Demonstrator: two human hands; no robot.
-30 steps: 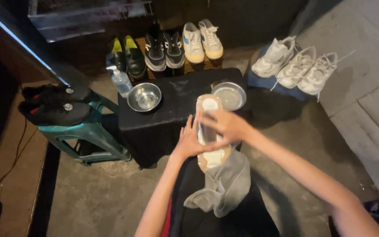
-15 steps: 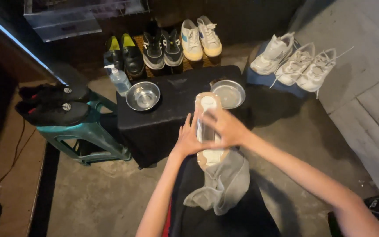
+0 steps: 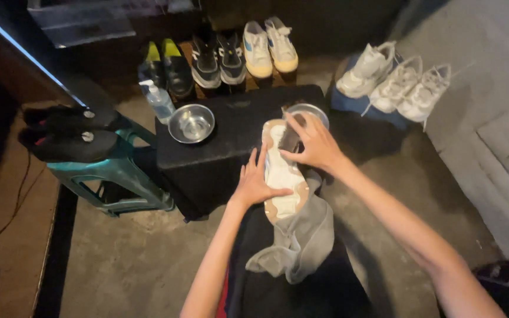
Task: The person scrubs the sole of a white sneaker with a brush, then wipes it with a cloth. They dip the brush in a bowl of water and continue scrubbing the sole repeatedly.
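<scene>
A shoe (image 3: 281, 176) lies sole up across my lap, its sole white with tan edges. It rests on a grey cloth (image 3: 301, 241). My left hand (image 3: 254, 182) grips the shoe's left side near the middle. My right hand (image 3: 313, 144) is over the toe end, its fingers closed on a small dark brush (image 3: 293, 136) pressed against the sole. The shoe's toe reaches over a black box (image 3: 231, 141) in front of me.
On the black box stand two steel bowls (image 3: 191, 123) (image 3: 319, 109). A clear bottle (image 3: 159, 100) is behind it. A teal stool (image 3: 113, 174) at left carries black shoes (image 3: 69, 132). Pairs of shoes (image 3: 231, 53) line the back; white sneakers (image 3: 393, 82) sit at right.
My right hand has slid with the brush from the middle of the sole toward the toe end. My left hand keeps its hold on the shoe.
</scene>
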